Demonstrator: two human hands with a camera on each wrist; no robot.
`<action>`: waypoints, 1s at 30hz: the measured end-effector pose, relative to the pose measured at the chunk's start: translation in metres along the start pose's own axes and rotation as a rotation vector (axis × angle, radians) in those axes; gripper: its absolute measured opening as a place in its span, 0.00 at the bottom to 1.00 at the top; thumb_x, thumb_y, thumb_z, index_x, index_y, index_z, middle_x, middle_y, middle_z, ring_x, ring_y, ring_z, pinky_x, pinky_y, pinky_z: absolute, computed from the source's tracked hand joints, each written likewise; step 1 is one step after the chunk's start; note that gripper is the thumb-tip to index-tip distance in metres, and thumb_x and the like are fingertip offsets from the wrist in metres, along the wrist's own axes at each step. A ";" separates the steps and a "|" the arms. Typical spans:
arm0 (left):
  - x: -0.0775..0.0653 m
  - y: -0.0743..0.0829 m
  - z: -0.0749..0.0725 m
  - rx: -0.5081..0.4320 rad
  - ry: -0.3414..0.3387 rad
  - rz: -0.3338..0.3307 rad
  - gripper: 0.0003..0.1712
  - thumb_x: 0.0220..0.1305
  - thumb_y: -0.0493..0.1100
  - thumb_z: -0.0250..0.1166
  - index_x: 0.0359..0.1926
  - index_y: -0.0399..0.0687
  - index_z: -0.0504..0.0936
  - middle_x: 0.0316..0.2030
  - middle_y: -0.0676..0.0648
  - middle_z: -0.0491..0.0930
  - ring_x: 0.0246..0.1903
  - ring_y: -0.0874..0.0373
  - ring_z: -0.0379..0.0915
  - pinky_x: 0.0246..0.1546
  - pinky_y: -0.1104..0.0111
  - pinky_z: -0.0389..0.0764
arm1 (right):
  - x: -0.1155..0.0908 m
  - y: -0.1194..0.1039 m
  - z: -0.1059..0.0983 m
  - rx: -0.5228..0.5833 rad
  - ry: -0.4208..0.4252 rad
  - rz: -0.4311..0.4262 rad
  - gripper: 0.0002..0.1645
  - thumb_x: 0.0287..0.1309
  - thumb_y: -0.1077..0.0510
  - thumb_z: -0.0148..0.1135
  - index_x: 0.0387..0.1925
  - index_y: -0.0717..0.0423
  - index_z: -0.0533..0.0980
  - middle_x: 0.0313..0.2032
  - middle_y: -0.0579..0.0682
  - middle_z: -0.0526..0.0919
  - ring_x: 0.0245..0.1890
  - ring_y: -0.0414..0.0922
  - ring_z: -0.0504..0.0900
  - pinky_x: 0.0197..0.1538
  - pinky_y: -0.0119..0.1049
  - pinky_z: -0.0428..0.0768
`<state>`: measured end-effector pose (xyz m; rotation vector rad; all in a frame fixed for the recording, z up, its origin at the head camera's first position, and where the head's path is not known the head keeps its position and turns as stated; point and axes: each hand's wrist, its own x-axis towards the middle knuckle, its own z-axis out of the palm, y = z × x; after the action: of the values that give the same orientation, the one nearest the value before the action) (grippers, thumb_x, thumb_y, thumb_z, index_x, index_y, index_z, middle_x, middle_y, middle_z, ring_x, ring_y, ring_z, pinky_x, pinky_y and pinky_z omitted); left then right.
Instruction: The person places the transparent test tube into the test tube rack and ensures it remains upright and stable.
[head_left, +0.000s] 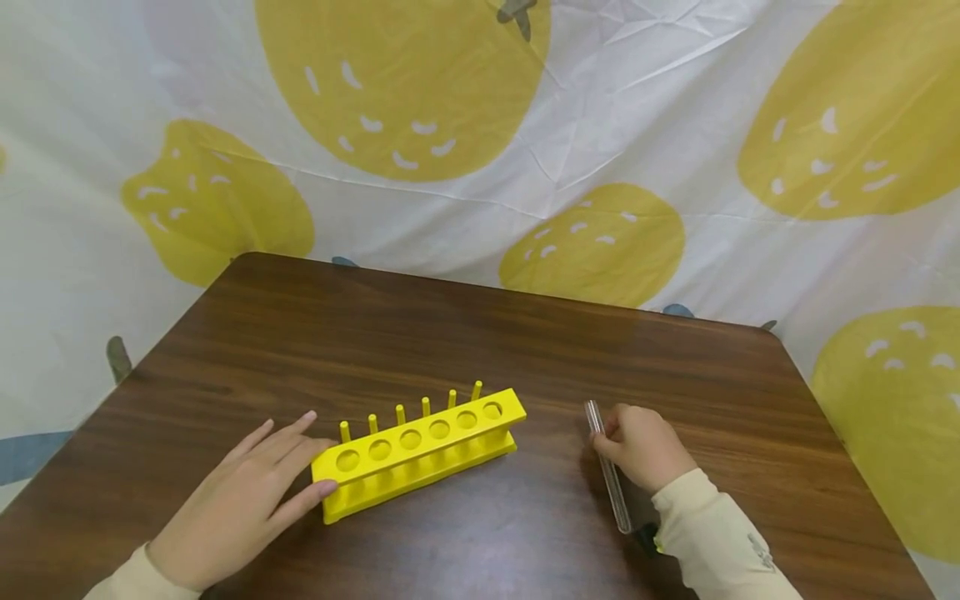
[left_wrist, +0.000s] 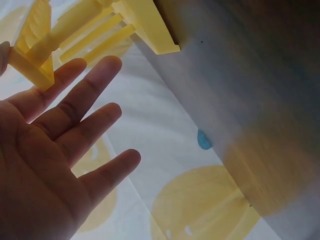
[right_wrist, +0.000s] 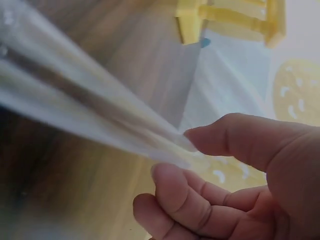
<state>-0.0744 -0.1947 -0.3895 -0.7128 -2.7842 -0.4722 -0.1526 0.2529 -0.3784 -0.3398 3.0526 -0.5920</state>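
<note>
A yellow test tube rack stands on the table, a row of round holes in its top plate and a row of pegs along its back. At the rack's left end, my left hand pinches the top plate between thumb and index finger; the other fingers are spread out, as the left wrist view shows. To the right of the rack, my right hand holds a clear test tube between thumb and fingertips. The tube is blurred in the right wrist view. Whether it touches the table, I cannot tell.
Dark wood-grain table lies under both hands. Behind it hangs a white cloth printed with large yellow fruit, reaching down past the table's back and side edges.
</note>
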 end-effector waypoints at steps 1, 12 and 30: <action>0.000 0.000 0.000 -0.003 -0.002 0.001 0.24 0.73 0.59 0.64 0.57 0.47 0.83 0.56 0.48 0.84 0.70 0.43 0.68 0.68 0.38 0.66 | -0.001 -0.001 -0.002 0.016 0.005 -0.002 0.09 0.60 0.59 0.69 0.28 0.59 0.80 0.23 0.45 0.83 0.23 0.41 0.77 0.28 0.41 0.79; 0.002 0.000 -0.001 -0.022 -0.028 -0.007 0.23 0.74 0.59 0.63 0.55 0.47 0.83 0.58 0.45 0.82 0.68 0.44 0.70 0.68 0.39 0.67 | -0.009 -0.016 -0.015 0.053 0.076 0.001 0.06 0.61 0.59 0.66 0.32 0.58 0.78 0.22 0.44 0.81 0.22 0.39 0.76 0.28 0.37 0.77; 0.002 0.000 -0.002 -0.067 -0.048 -0.026 0.23 0.74 0.59 0.63 0.57 0.48 0.83 0.60 0.45 0.81 0.70 0.44 0.68 0.69 0.39 0.66 | -0.022 -0.044 -0.033 0.052 0.209 -0.071 0.06 0.60 0.60 0.67 0.30 0.54 0.76 0.19 0.40 0.78 0.21 0.37 0.74 0.26 0.34 0.73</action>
<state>-0.0756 -0.1946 -0.3869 -0.7118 -2.8373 -0.5628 -0.1235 0.2300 -0.3322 -0.4116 3.2269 -0.7543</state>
